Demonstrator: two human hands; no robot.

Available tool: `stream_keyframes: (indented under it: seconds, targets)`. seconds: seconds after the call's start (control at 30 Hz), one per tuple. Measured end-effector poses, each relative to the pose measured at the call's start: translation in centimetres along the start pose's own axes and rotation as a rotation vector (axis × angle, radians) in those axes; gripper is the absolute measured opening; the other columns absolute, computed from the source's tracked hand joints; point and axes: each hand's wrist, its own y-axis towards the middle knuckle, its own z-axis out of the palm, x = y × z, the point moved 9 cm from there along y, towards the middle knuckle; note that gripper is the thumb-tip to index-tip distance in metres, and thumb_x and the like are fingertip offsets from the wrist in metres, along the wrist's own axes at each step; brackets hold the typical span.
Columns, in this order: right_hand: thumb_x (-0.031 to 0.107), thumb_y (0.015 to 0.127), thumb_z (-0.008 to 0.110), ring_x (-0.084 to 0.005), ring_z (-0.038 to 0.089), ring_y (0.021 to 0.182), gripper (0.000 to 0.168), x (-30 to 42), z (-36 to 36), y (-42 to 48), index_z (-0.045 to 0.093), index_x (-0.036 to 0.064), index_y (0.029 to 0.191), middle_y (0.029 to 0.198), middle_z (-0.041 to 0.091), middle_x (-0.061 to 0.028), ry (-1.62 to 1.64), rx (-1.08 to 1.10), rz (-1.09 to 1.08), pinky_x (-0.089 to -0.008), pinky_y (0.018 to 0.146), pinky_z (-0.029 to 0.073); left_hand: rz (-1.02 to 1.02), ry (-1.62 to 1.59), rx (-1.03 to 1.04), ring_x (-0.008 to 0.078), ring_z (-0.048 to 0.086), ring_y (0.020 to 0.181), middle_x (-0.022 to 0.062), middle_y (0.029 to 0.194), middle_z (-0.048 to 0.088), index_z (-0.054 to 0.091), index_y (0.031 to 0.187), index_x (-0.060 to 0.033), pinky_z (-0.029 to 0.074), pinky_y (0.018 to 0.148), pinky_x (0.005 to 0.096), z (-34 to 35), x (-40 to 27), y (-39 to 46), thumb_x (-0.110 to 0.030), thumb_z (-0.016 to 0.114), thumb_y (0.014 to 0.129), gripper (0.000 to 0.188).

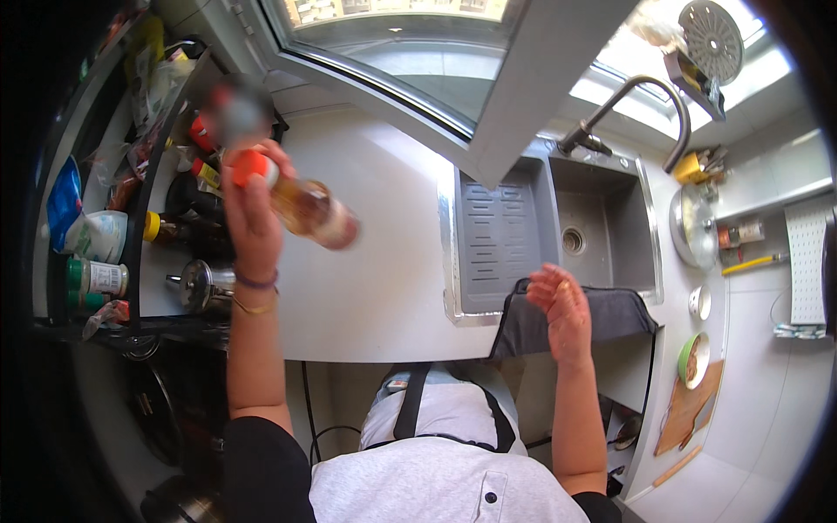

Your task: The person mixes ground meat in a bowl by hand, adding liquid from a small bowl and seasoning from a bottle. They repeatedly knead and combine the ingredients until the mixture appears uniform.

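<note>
My left hand (256,219) grips a clear bottle (312,208) of amber liquid near its red cap (250,167). The bottle is tilted, its base pointing right and toward me, over the left part of the white countertop (366,287). Its lower end is blurred. My right hand (563,314) holds nothing, its fingers loosely bent, above the front edge of the grey double-bowl sink (507,245). Beneath that hand a dark grey cloth (608,314) drapes over the sink's front rim.
A black shelf rack (153,189) with bottles, bags and a lidded metal pot (199,286) stands at left. The open window sash (484,150) juts over the counter. Beside the sink rises a curved faucet (680,111). At right are a glass-lidded bowl (693,225), green bowl (694,361) and cutting board (683,418).
</note>
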Motion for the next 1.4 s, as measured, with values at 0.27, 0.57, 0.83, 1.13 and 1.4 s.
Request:
stream_keyframes:
  seconds: [0.27,0.57,0.83,1.13,1.4]
  targets:
    - [0.030,0.093,0.068,-0.0180,0.059,0.115,0.052,4.9,-6.3,-3.5,0.054,0.004,0.136,0.131,0.060,-0.0090,-0.214,0.028,-0.205,-0.0340,0.102,0.044,-0.220,-0.573,0.408,0.0151,0.053,0.093,0.0089,0.109,0.051,0.043,0.125,-0.0085,0.046,0.088,0.0307,23.8,-2.7,-8.9,-0.038,0.051,0.104,0.037]
    - [0.043,0.065,0.089,-0.0312,0.042,0.134,0.098,10.4,-19.7,-14.4,0.044,0.012,0.146,0.143,0.050,-0.0090,-0.950,0.126,-0.391,-0.0465,0.114,0.028,-0.303,-0.627,0.799,0.0193,0.053,0.103,0.0095,0.113,0.052,0.042,0.127,-0.0071,0.044,0.094,0.0362,49.9,-7.6,-17.4,-0.037,0.057,0.101,0.042]
    - [0.044,0.062,0.089,-0.0297,0.049,0.124,0.093,13.2,-33.8,-22.8,0.049,0.011,0.140,0.128,0.056,-0.0070,-0.980,-0.142,-0.359,-0.0446,0.111,0.028,-0.429,-0.804,0.944,0.0200,0.052,0.105,0.0076,0.112,0.051,0.043,0.128,-0.0088,0.041,0.100,0.0398,67.6,-11.8,-24.2,-0.039,0.061,0.098,0.046]
    - [0.034,0.061,0.087,-0.0269,0.052,0.118,0.075,14.9,-44.5,-28.6,0.056,0.013,0.127,0.118,0.060,-0.0059,-0.927,-0.443,-0.197,-0.0502,0.114,0.023,-0.345,-0.679,1.259,0.0226,0.047,0.127,0.0118,0.136,0.051,0.051,0.130,-0.0039,0.033,0.112,0.0380,79.2,-13.6,-26.9,-0.026,0.063,0.097,0.041]
    - [0.038,0.058,0.088,-0.0241,0.060,0.108,0.077,17.4,-52.5,-31.5,0.058,0.010,0.124,0.114,0.065,-0.0068,-1.224,-0.697,-0.017,-0.0468,0.112,0.026,0.285,-0.136,1.544,0.0301,0.062,0.102,0.0135,0.113,0.062,0.064,0.119,-0.0038,0.052,0.090,0.0378,87.3,-13.8,-25.1,-0.009,0.072,0.084,0.036]
